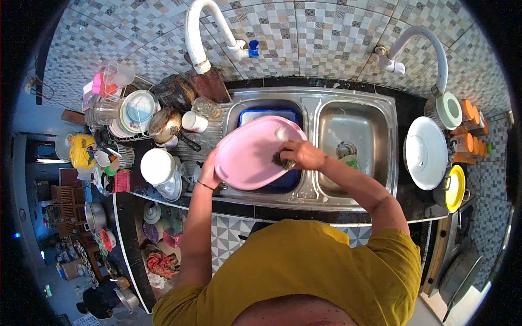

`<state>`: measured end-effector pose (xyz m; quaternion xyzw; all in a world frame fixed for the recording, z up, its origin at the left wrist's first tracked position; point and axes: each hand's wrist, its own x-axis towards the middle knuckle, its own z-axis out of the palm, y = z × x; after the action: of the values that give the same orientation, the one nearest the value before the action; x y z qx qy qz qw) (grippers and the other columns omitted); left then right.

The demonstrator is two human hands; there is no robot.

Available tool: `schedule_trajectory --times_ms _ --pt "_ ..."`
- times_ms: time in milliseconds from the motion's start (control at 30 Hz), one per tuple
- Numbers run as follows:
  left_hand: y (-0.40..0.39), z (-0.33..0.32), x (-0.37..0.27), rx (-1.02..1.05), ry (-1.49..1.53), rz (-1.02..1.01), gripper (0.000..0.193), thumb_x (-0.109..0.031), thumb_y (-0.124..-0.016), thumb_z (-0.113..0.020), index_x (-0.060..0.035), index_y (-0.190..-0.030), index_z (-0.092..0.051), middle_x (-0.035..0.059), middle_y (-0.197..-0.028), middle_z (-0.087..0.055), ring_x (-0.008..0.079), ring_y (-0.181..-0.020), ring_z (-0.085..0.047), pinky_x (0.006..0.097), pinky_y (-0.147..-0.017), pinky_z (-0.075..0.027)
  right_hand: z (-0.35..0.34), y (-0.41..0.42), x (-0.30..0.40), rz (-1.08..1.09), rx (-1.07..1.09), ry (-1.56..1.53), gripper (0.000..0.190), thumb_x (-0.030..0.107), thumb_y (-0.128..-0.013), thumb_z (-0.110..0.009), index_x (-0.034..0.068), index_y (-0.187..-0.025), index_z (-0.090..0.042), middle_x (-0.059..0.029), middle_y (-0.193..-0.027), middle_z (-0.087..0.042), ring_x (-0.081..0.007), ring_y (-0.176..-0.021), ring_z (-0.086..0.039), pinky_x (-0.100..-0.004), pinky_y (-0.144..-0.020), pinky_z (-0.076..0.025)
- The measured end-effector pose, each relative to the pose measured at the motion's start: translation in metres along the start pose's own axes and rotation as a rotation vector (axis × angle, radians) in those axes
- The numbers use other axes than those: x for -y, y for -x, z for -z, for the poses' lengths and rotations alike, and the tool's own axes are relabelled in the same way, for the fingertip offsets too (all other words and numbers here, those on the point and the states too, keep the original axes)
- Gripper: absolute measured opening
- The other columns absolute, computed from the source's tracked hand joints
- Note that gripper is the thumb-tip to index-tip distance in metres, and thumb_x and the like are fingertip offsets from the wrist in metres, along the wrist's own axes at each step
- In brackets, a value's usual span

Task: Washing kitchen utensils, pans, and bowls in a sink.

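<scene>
A pink oval plastic tray (248, 153) is held tilted above the left sink basin (266, 104). My left hand (209, 170) grips its left rim, with a dark band around the wrist. In my right hand (302, 155) is a dark scouring pad (283, 161), pressed against the right side of the tray. White suds (281, 133) sit on the tray just above those fingers. Under the tray, a blue-rimmed container (267, 113) shows partly in the basin; the tray hides most of it.
The right basin (369, 122) holds a small clear item with green on it near the drain. Washed-looking dishes, a pan (165, 126) and a white pot (158, 166) crowd the left side. A white basin (425, 153) and yellow pot (454, 188) stand right. Curved white faucets (198, 36) overhang.
</scene>
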<state>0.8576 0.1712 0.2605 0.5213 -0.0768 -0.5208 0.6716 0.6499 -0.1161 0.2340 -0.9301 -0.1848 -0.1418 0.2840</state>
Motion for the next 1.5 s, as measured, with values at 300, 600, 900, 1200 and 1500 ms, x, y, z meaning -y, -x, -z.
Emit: schedule_trajectory --times_ms 300,600,900,1200,1500 --pt "-0.051 -0.106 0.059 -0.591 0.152 -0.277 0.042 -0.041 -0.097 -0.045 -0.0127 -0.128 -0.045 0.0057 -0.111 -0.056 0.0181 -0.095 -0.059 0.0315 -0.072 -0.052 -0.019 -0.064 0.059 -0.294 -0.142 0.157 0.036 0.021 -0.067 -0.07 0.013 -0.1 -0.059 -0.0084 -0.098 -0.057 -0.0286 -0.091 -0.059 -0.0394 -0.076 -0.052" --pt "-0.042 -0.102 0.05 -0.403 0.096 -0.325 0.061 -0.011 -0.077 -0.052 -0.0082 -0.136 -0.038 0.0081 -0.117 -0.052 0.0208 -0.102 -0.054 0.034 -0.082 -0.049 -0.015 -0.04 0.049 -0.107 -0.229 0.09 0.03 0.024 -0.076 -0.067 0.012 -0.103 -0.063 -0.0098 -0.101 -0.056 -0.0265 -0.097 -0.056 -0.039 -0.082 -0.049" --pt "-0.029 -0.09 0.062 -0.156 -0.222 -0.158 0.072 0.001 -0.063 -0.047 -0.0034 -0.135 -0.042 0.0076 -0.116 -0.052 0.0178 -0.102 -0.051 0.0264 -0.082 -0.045 0.003 -0.044 0.003 -0.609 -0.264 0.051 0.043 0.016 -0.088 -0.054 0.004 -0.129 -0.051 -0.0201 -0.137 -0.043 -0.0387 -0.119 -0.046 -0.0475 -0.103 -0.035" --pt "-0.016 -0.051 0.056 -0.238 -0.143 -0.198 0.073 0.0 -0.067 -0.045 -0.0064 -0.14 -0.039 0.004 -0.115 -0.054 0.0127 -0.095 -0.051 0.021 -0.075 -0.042 -0.035 -0.019 0.01 -0.556 -0.055 -0.785 0.054 0.011 -0.079 -0.063 0.007 -0.129 -0.044 -0.0225 -0.119 -0.051 -0.0322 -0.109 -0.054 -0.0387 -0.094 -0.044" --pt "-0.011 -0.068 0.064 -0.218 -0.058 -0.23 0.075 -0.001 -0.066 -0.045 -0.0052 -0.141 -0.038 0.004 -0.118 -0.053 0.0138 -0.098 -0.049 0.022 -0.08 -0.041 -0.017 -0.028 0.003 -0.515 -0.316 0.094 0.066 0.027 -0.082 -0.07 0.0 -0.132 -0.036 -0.025 -0.12 -0.043 -0.0392 -0.108 -0.05 -0.0419 -0.092 -0.044"
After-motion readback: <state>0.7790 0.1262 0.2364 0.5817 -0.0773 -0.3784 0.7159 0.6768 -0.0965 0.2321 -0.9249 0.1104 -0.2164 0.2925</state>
